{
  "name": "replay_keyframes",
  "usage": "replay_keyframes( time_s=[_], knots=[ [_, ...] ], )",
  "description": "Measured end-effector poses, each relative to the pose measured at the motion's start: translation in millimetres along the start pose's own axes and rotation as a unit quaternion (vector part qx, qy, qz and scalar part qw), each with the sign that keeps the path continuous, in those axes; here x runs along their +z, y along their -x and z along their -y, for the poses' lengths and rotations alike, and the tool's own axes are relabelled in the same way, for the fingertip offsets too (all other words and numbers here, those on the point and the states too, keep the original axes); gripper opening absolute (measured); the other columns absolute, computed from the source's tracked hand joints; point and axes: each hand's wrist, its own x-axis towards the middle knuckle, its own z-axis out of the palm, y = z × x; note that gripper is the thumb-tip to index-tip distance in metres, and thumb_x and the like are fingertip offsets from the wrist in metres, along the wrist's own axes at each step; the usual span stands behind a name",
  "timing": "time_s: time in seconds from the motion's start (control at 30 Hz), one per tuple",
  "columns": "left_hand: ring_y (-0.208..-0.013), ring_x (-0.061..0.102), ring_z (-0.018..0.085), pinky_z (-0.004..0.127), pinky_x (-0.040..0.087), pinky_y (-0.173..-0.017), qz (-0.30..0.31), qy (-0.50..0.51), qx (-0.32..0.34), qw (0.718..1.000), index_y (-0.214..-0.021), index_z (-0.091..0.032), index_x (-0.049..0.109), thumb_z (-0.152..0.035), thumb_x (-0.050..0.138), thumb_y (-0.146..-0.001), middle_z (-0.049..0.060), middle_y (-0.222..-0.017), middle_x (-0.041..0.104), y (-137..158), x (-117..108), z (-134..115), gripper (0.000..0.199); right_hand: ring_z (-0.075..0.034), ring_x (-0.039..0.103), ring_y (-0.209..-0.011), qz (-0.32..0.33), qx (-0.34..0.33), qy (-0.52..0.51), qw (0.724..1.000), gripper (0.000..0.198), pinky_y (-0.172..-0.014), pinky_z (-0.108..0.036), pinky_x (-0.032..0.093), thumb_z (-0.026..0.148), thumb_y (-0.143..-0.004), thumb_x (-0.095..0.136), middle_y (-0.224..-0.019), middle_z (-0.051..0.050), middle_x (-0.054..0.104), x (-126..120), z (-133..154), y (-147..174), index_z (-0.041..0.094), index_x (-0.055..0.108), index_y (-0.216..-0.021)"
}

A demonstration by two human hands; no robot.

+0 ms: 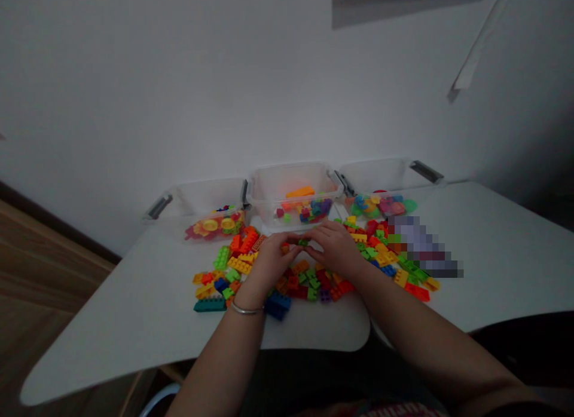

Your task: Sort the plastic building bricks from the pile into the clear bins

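Note:
My left hand (pixel 274 257), with a silver bangle at its wrist, and my right hand (pixel 335 245) meet above the middle of a pile of toy building bricks. Both hands are closed, fingertips pinching a small green toy brick (pixel 304 242) between them. A bit of orange shows inside the curl of my left hand; whether it is held or lies behind cannot be made out. Below the hands lie red, green and orange bricks (pixel 308 279). A blue brick (pixel 278 303) lies beside my left wrist, and a teal brick (pixel 210 304) is farther left.
Three clear plastic bins stand along the wall: a left bin (pixel 208 196) with yellow and red pieces, a middle bin (pixel 269 211) with mixed bricks, and a right bin (pixel 381 175) with colourful pieces. A pixelated patch covers something right of the pile on the white table (pixel 497 255).

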Motion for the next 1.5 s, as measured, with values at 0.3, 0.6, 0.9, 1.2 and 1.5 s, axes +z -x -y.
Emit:
replay_keyframes(
  time_s=[0.3, 0.6, 0.9, 1.2, 1.5],
  knots=[
    [-0.065, 0.06, 0.014, 0.025, 0.049, -0.06, -0.094, 0.148, -0.11, 0.978, -0.081, -0.019, 0.064, -0.028, 0.065, -0.076, 0.0, -0.074, 0.066, 0.6, -3.6, 4.7, 0.011, -0.023, 0.06, -0.096, -0.02, -0.002, 0.02, 1.0, 0.022, -0.087, -0.036, 0.042, 0.033, -0.091, 0.06, -0.099, -0.006, 0.073, -10.4, 4.5, -0.2, 0.02, 0.07, -0.107],
    [-0.083, 0.064, 0.015, 0.028, 0.053, -0.078, -0.422, 0.174, -0.068, 0.887, -0.088, -0.018, 0.059, -0.032, 0.066, -0.075, 0.003, -0.087, 0.065, 0.9, -34.9, 11.8, 0.02, -0.026, 0.058, -0.104, 0.098, 0.128, 0.065, 0.985, 0.024, -0.093, -0.039, 0.042, 0.03, -0.088, 0.061, -0.11, -0.008, 0.071, -6.4, -11.2, -1.7, 0.019, 0.071, -0.107],
    [-0.096, 0.06, 0.025, 0.043, 0.044, -0.095, -0.432, -0.217, -0.044, 0.874, -0.092, -0.017, 0.065, -0.02, 0.053, -0.083, 0.008, -0.091, 0.064, -8.9, -102.6, 34.0, 0.016, -0.025, 0.058, -0.105, 0.113, 0.135, 0.063, 0.982, 0.023, -0.094, -0.038, 0.042, 0.031, -0.089, 0.059, -0.111, -0.009, 0.071, -6.8, -10.9, -3.0, 0.018, 0.071, -0.105],
    [-0.095, 0.06, 0.027, 0.052, 0.027, -0.109, -0.329, -0.3, -0.054, 0.894, -0.086, -0.019, 0.07, -0.032, 0.048, -0.089, 0.01, -0.09, 0.071, -13.2, -98.7, 60.3, 0.025, -0.026, 0.059, -0.106, 0.109, 0.167, 0.087, 0.976, 0.024, -0.094, -0.038, 0.042, 0.033, -0.091, 0.056, -0.108, -0.008, 0.072, -4.1, -11.5, -1.8, 0.018, 0.072, -0.102],
    [-0.098, 0.059, 0.028, 0.053, 0.022, -0.113, -0.326, -0.293, -0.063, 0.896, -0.087, -0.019, 0.072, -0.033, 0.047, -0.088, 0.011, -0.09, 0.072, -14.2, -95.6, 61.2, 0.029, -0.027, 0.058, -0.108, 0.107, 0.206, 0.102, 0.967, 0.029, -0.094, -0.04, 0.04, 0.032, -0.089, 0.057, -0.113, -0.01, 0.071, -2.7, -13.9, -1.4, 0.018, 0.069, -0.112]
  ],
)
